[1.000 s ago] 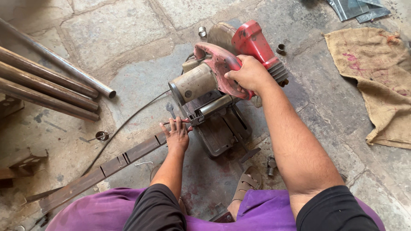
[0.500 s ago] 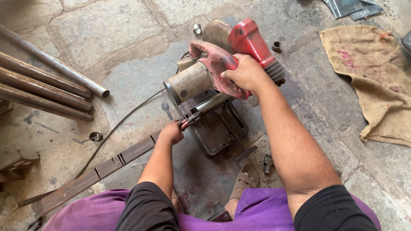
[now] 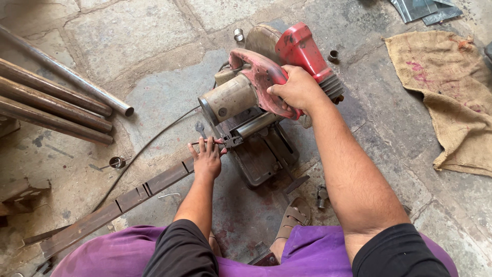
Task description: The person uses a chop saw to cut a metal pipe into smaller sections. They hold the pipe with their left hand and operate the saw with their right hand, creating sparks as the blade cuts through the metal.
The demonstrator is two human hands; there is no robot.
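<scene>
A person crouches on a stone floor [image 3: 154, 31] over a red chop saw [image 3: 266, 87]. The right hand [image 3: 297, 90] is closed around the saw's handle, holding the head raised. Below and left of that grip, the left hand [image 3: 207, 159] lies flat, fingers spread, pressing a long rusty steel bar [image 3: 123, 197] against the saw's base, likely to steady it. No labels or packages are legible. Pipes [image 3: 56, 102] lie far left, burlap sacking [image 3: 451, 92] far right.

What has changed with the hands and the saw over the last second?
The left hand closed into a fist on the flat metal bar half a second ago and now lies open and flat on it again, beside the saw's clamp. The right hand kept its grip on the red chop saw handle. Saw, bar and pipes have not moved.
</scene>
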